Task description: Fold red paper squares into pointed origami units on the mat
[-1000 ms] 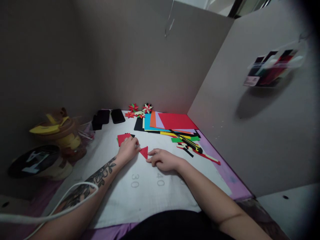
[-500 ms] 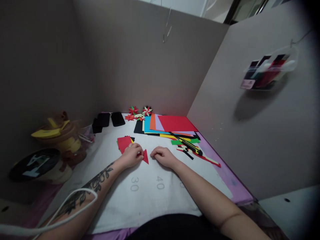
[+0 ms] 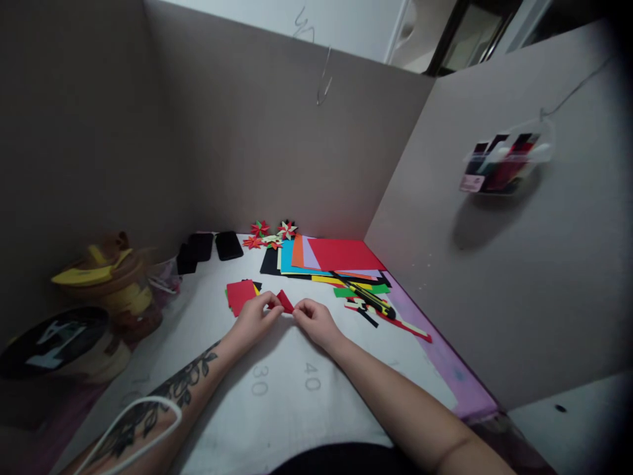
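A small folded piece of red paper (image 3: 284, 301) is between my two hands, just above the white mat (image 3: 277, 422). My left hand (image 3: 257, 316) pinches its left side between thumb and fingers. The fingers of my right hand (image 3: 316, 320) are closed on its lower right corner. Beside my left hand lies a stack of square papers (image 3: 241, 295), red on top, with green, yellow and black edges showing beneath.
Coloured sheets (image 3: 341, 254) lie at the back right, with a yellow and black utility knife (image 3: 370, 299) and paper strips (image 3: 363, 312) before them. Folded paper stars (image 3: 287, 229) and black phone-like objects (image 3: 228, 245) sit at the back. Containers (image 3: 119, 290) crowd the left.
My right hand has come to the red paper and now grips its corner. The paper has turned between the hands. The whole view has shifted slightly.
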Motion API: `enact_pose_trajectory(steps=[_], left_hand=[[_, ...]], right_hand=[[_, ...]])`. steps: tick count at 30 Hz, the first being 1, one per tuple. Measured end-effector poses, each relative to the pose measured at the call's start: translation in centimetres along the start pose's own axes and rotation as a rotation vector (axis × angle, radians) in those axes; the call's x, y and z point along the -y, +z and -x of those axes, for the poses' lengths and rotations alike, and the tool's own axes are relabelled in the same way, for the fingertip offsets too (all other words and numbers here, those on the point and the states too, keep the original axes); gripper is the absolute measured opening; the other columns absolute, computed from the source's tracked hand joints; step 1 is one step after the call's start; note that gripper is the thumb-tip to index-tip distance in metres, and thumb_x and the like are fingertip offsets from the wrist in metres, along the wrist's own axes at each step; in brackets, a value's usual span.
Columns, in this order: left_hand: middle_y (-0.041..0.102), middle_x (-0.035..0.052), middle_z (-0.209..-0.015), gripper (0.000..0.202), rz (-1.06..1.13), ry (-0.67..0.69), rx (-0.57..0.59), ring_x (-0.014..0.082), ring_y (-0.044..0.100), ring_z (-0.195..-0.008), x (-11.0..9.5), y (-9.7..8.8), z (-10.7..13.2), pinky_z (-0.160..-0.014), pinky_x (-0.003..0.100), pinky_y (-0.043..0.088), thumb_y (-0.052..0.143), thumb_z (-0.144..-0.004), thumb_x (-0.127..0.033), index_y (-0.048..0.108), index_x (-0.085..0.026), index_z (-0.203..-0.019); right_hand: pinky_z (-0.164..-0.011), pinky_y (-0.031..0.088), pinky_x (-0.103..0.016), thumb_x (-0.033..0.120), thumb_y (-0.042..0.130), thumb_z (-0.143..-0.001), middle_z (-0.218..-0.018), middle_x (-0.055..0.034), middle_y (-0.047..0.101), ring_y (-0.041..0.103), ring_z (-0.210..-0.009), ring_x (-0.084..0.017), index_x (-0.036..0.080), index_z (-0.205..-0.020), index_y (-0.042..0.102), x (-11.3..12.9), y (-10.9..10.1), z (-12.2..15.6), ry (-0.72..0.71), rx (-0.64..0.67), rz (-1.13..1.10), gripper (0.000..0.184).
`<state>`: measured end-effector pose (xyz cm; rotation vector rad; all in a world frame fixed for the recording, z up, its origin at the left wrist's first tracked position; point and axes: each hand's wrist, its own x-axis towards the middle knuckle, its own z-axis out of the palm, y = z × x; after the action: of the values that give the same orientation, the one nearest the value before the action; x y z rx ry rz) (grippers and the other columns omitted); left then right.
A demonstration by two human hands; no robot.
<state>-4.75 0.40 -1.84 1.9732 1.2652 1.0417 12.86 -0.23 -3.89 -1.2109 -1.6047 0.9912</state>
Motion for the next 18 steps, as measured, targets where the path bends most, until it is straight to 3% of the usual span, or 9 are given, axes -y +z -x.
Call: enact_pose_trajectory(steps=[2,5,9,15,18], left_hand=[[0.058,-0.0018,-0.070,0.009,0.076,-0.046,-0.049,0.0119,0.050,-0.060,0.1,0.4,0.0,-0.056,0.023,0.035,0.054,-0.074,-0.027,0.052,-0.018,-0.075],[0.056,-0.0048,-0.066,0.028,0.249,-0.149,-0.089,0.0105,0.049,-0.055,0.4,0.9,0.0,-0.052,0.021,0.034,0.062,-0.067,-0.026,0.046,-0.019,-0.090],[0.054,-0.0069,-0.061,0.041,0.373,-0.229,-0.014,0.0094,0.048,-0.050,0.4,1.3,0.2,-0.049,0.019,0.032,0.062,-0.069,-0.027,0.041,-0.020,-0.104],[0.042,-0.0091,-0.056,0.032,0.313,-0.212,-0.015,0.0077,0.042,-0.049,-0.1,1.1,0.4,-0.048,0.018,0.028,0.062,-0.066,-0.024,0.047,-0.020,-0.095],[0.044,-0.0077,-0.060,0.028,0.326,-0.183,-0.033,0.0081,0.044,-0.053,-0.2,1.2,0.4,-0.050,0.019,0.030,0.063,-0.065,-0.022,0.047,-0.019,-0.088]], right_hand=[[-0.054,0.035,-0.022,0.028,0.051,-0.075,-0.059,0.0035,0.049,0.044,-0.056,-0.011,0.017,-0.067,0.054,0.1,0.0,0.0,-0.002,-0.002,0.008,0.014],[-0.055,0.035,-0.022,0.027,0.049,-0.076,-0.060,0.0032,0.050,0.044,-0.057,-0.011,0.017,-0.066,0.054,0.5,0.0,0.1,-0.027,-0.002,0.049,0.015],[-0.055,0.035,-0.021,0.026,0.048,-0.076,-0.061,0.0028,0.050,0.044,-0.058,-0.011,0.017,-0.066,0.053,0.8,0.0,0.2,-0.054,0.040,0.087,0.014],[-0.054,0.035,-0.021,0.025,0.050,-0.075,-0.059,0.0033,0.049,0.043,-0.056,-0.010,0.017,-0.067,0.053,0.4,0.3,0.3,-0.051,0.065,0.071,0.012],[-0.054,0.035,-0.021,0.025,0.050,-0.075,-0.059,0.0033,0.049,0.043,-0.056,-0.010,0.017,-0.065,0.053,0.6,0.3,0.2,-0.070,0.069,0.074,0.013]])
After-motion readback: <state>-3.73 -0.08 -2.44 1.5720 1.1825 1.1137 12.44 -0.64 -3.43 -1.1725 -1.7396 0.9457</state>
